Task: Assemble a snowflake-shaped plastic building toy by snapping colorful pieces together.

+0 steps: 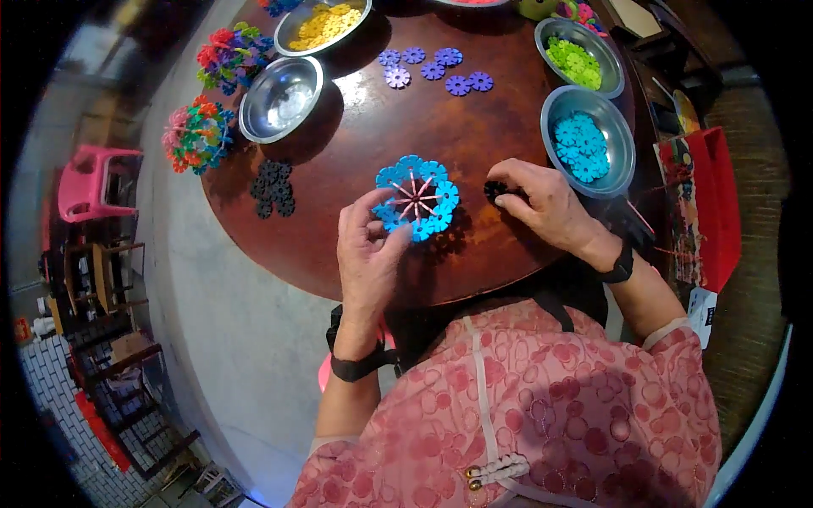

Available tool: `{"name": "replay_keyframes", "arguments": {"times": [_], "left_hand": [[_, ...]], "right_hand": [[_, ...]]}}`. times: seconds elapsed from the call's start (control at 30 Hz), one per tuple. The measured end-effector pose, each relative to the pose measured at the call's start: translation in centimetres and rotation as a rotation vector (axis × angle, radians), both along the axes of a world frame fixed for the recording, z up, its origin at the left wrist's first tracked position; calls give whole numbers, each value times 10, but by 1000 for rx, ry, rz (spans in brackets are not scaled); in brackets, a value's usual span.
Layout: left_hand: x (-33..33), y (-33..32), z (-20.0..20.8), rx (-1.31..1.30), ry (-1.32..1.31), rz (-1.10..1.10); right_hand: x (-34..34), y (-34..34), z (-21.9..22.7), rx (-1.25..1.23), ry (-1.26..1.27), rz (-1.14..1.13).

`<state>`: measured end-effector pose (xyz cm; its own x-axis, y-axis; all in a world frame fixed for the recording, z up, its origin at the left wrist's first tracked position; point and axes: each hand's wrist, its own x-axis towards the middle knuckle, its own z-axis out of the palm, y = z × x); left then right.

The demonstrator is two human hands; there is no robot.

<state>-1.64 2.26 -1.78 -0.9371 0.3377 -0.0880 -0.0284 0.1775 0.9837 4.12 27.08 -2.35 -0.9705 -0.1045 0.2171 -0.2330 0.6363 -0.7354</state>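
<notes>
At the near side of a round table (373,135), the left hand (368,245) pinches the lower left edge of a blue ring (446,193), thumb below and fingers curled at its side. The ring is built of overlapping, notched, flower-like discs, matt and plastic-looking; within it, slim pale pink spokes (416,198) meet at a dark centre. To its right, well apart from it, the right hand (546,203) grips a black disc (493,191) between thumb and bent fingers.

Both wrists wear dark bands, and the pink garment (508,381) below is patterned with raised-looking circles and fastened by a pale knotted closure. Left of the ring lies a cluster of black pieces (273,189); beyond it, seven purple discs (458,85) are scattered on glossy, reddish-brown, wood-like board.

Around the rim stand smooth, shiny metal bowls: one with blue discs (582,146) just beyond the right hand, one with green discs (573,61) behind it, one with yellow discs (326,27) at far left, and a bare bowl (284,97) nearer. Beside that sit spiky multicoloured balls (199,133).

Farther right, a white sheet (701,313) bears dark marks too small to read, below a red panel (720,212). A moulded pink stool (89,190) stands at left.
</notes>
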Motion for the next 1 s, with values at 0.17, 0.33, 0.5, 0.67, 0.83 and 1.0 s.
{"name": "replay_keyframes", "arguments": {"times": [0.17, 0.33, 0.5, 0.67, 0.83, 1.0], "left_hand": [[-1, 0, -7, -58, 29, 0], [-2, -2, -3, -92, 62, 26], [-3, 1, -6, -206, 195, -11], [1, 1, 4, -320, 215, 44], [2, 0, 9, -304, 154, 40], [2, -2, 6, -331, 200, 15]], "right_hand": [[1, 2, -1, -48, -81, -37], [-3, -1, 6, -153, -233, -105], [1, -1, 8, -89, -146, -101], [2, -3, 11, -27, -194, -90], [2, -3, 12, -26, -222, -79], [1, -5, 13, 24, -203, -67]]}}
